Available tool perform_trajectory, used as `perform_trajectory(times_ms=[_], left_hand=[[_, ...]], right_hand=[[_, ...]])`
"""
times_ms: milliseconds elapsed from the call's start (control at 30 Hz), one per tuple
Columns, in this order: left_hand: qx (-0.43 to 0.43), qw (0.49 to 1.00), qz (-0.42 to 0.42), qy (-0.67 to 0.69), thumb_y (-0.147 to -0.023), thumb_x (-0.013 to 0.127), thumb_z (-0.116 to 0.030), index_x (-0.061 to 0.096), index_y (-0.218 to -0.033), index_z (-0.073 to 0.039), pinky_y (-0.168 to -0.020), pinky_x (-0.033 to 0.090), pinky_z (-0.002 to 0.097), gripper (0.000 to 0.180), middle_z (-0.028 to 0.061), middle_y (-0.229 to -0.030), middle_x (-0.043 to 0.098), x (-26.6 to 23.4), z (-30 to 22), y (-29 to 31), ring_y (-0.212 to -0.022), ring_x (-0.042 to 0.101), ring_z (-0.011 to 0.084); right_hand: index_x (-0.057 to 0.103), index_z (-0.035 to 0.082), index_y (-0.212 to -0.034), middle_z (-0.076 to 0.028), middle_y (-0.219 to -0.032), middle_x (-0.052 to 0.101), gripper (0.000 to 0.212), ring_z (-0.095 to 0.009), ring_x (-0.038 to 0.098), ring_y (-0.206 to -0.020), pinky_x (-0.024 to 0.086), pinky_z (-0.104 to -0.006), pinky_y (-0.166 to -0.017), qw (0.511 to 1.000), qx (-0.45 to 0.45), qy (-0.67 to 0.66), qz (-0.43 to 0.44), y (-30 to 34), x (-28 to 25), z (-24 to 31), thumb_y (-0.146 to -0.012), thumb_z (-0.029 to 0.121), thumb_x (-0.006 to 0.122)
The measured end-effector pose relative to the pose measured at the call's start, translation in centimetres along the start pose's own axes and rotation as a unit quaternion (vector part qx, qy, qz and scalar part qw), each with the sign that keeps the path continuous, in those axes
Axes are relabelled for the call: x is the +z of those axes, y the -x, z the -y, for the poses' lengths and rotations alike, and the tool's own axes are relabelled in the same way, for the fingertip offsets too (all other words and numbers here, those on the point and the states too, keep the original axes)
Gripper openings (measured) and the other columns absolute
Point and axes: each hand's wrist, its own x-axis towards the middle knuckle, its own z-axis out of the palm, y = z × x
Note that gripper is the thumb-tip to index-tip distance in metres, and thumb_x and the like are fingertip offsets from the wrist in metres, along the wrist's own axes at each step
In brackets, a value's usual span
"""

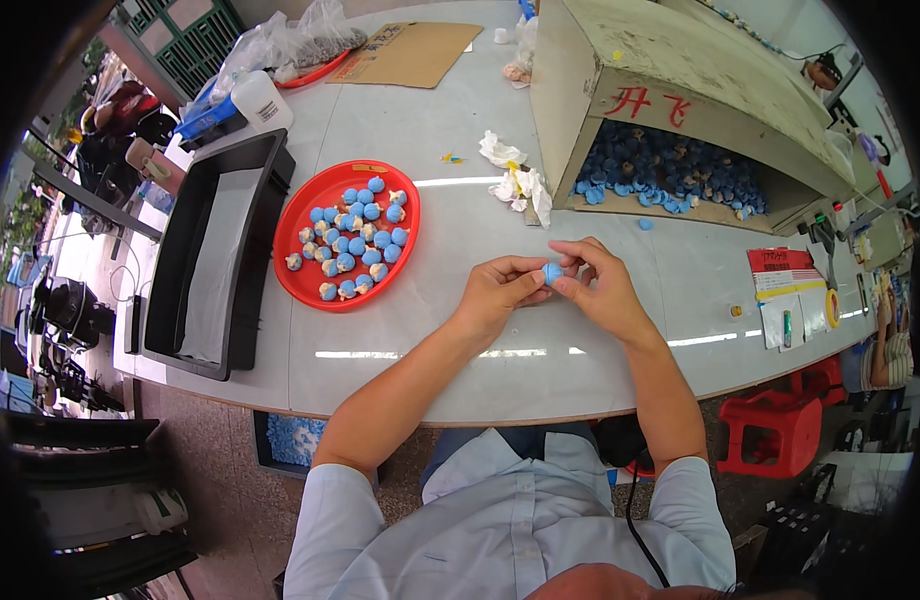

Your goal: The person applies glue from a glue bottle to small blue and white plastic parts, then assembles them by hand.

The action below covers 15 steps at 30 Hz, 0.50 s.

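Above the middle of the table, a small ridged blue ball (pixel 552 272) is pinched between the fingertips of both hands. My left hand (pixel 498 290) grips it from the left with thumb and forefinger. From the right, the thumb and fingers of my right hand (pixel 608 290) close on it too. Its underside is hidden by the fingers. Left of my hands lies a round red tray (pixel 302 282) that carries many small balls, blue on one part and cream on another.
A long black bin (pixel 242 345) stands at the left, past the red tray. At the back right is a beige box (pixel 605 95) with many blue pieces inside. Crumpled tissue (pixel 510 165) and flat cardboard (pixel 410 55) lie behind; red stools (pixel 775 430) stand below right.
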Motion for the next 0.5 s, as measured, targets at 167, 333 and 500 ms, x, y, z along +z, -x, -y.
perform_trajectory(times_ms=[167, 333, 500], left_hand=[[-0.017, 1.000, -0.026, -0.003, -0.096, 0.062, -0.019, 0.059, -0.111, 0.002, -0.083, 0.055, 0.0300, 0.026, 0.0108, -0.102, 0.066, 0.4, 0.1, -0.2, -0.093, 0.066, 0.0180], [-0.089, 0.996, -0.029, 0.006, -0.099, 0.055, -0.028, 0.058, -0.106, -0.001, -0.074, 0.054, 0.0274, 0.028, 0.0096, -0.098, 0.066, 0.5, -0.6, 0.4, -0.086, 0.065, 0.0143], [-0.063, 0.996, -0.052, -0.038, -0.098, 0.059, -0.026, 0.059, -0.102, -0.003, -0.070, 0.053, 0.0253, 0.024, 0.0088, -0.094, 0.066, 0.4, -0.1, 0.4, -0.079, 0.063, 0.0123]], right_hand=[[0.066, -0.003, -0.101, 0.000, -0.082, 0.059, 0.024, -0.008, 0.053, -0.073, 0.045, -0.0228, -0.065, 0.977, 0.158, -0.146, -0.017, 0.2, 1.0, -0.9, -0.083, 0.011, 0.073], [0.060, 0.000, -0.088, 0.000, -0.076, 0.057, 0.025, -0.005, 0.052, -0.069, 0.045, -0.0197, -0.062, 0.970, 0.182, -0.154, -0.051, 0.5, 2.7, -0.7, -0.086, 0.021, 0.074], [0.057, 0.003, -0.079, -0.001, -0.068, 0.053, 0.034, -0.006, 0.048, -0.065, 0.040, -0.0233, -0.055, 0.936, 0.271, -0.222, -0.029, 0.3, 2.5, 0.0, -0.095, 0.033, 0.062]])
